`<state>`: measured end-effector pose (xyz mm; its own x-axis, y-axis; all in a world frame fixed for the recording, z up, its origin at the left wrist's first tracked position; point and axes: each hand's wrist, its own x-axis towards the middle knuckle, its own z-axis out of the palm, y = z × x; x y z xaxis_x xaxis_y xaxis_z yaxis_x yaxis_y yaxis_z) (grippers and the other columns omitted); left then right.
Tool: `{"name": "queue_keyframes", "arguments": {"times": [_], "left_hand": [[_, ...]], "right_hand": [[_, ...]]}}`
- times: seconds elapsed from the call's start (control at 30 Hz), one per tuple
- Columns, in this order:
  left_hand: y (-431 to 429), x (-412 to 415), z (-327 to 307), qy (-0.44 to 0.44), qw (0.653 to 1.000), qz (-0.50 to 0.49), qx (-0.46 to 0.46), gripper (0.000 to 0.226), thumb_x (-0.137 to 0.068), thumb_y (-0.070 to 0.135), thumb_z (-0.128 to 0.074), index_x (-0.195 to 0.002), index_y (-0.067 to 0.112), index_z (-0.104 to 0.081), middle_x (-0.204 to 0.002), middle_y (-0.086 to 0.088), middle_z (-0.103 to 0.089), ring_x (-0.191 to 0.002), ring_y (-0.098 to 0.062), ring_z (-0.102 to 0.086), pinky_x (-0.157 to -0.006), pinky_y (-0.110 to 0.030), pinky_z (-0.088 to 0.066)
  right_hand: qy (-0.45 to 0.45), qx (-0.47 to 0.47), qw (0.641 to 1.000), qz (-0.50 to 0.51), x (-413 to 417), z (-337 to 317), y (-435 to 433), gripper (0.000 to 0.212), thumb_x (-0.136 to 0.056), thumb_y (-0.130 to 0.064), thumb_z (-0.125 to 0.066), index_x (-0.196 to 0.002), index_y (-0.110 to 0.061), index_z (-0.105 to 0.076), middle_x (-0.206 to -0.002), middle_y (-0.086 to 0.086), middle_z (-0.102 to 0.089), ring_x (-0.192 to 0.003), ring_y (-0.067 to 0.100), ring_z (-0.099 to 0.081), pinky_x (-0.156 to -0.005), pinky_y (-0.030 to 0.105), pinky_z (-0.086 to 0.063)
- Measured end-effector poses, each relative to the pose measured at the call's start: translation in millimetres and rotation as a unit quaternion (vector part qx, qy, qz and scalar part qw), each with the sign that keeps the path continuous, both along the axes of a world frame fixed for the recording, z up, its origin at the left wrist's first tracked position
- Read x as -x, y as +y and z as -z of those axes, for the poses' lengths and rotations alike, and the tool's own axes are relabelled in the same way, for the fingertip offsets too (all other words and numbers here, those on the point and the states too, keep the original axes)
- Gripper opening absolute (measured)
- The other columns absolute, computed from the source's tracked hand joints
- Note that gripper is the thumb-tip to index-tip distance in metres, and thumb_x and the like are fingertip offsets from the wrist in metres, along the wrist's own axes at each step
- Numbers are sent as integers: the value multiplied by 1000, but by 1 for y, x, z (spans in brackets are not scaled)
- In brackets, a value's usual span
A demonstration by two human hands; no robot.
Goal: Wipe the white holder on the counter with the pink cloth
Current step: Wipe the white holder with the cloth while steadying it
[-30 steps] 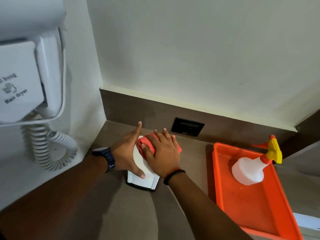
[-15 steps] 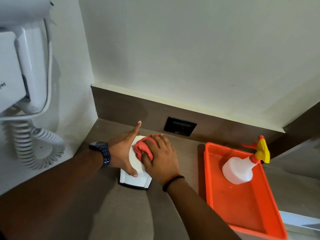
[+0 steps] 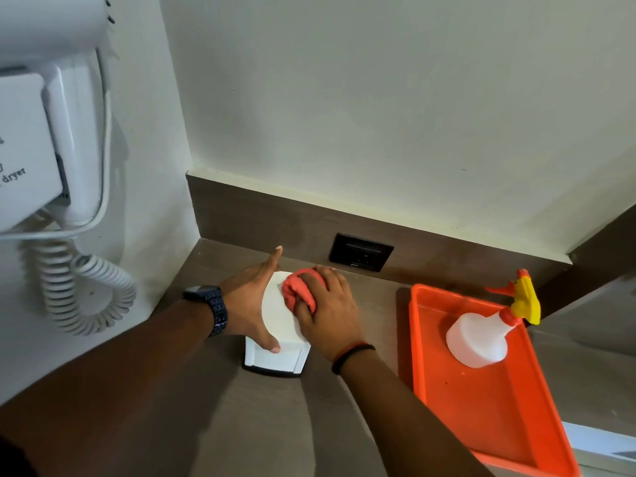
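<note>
On the counter (image 3: 206, 425) the holder (image 3: 275, 356) looks light, stiff, likely to slide; brace its side. Left hand (image 3: 251, 304) lies open against it, gripping nothing. Right hand (image 3: 327, 311) is closed on the soft cloth (image 3: 299, 290), pressed on top

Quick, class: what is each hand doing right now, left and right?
Left hand: open, braced flat against the white holder.
Right hand: closed on the pink cloth, pressing it onto the holder.
</note>
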<state>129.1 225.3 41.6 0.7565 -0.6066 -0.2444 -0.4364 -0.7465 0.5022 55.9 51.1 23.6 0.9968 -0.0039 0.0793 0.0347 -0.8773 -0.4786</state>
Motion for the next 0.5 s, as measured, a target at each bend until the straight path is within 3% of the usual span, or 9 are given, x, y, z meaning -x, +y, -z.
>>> {"name": "queue_keyframes", "arguments": {"times": [0.13, 0.3, 0.4, 0.5], "left_hand": [[1, 0, 1, -12, 1000, 6, -9, 159, -39, 55, -92, -124, 42, 42, -156, -7, -19, -138, -27, -25, -110, -41, -30], [2, 0, 1, -3, 1000, 17, 0, 159, -40, 55, -91, -133, 36, 37, -156, -8, -18, -139, -26, -24, -111, -41, -30], [0, 1, 1, 1, 1000, 7, -13, 158, -41, 55, -91, -131, 38, 37, -158, -7, -11, -141, -26, -20, -112, -43, -28], [-1, 2, 2, 2, 1000, -10, -1, 157, -43, 52, -92, -137, 32, 32, -158, -7, -12, -141, -25, -17, -112, -41, -26]], "right_hand": [[-24, -9, 999, 26, -13, -6, 23, 39, -91, -39, -46, -124, -20, -58, -133, 9, -59, -133, 33, -43, -116, 45, -31], [-117, 33, 992, -45, 14, 6, 23, 36, -88, -40, -53, -120, -23, -60, -130, 4, -64, -132, 31, -48, -115, 45, -31], [-86, 40, 994, -50, 15, 8, 7, 44, -92, -48, -48, -128, -24, -56, -137, 4, -60, -135, 28, -45, -117, 43, -32], [-59, 26, 998, -1, -3, 0, 15, 43, -90, -46, -45, -122, -21, -60, -131, 5, -62, -130, 29, -47, -112, 42, -37]]}}
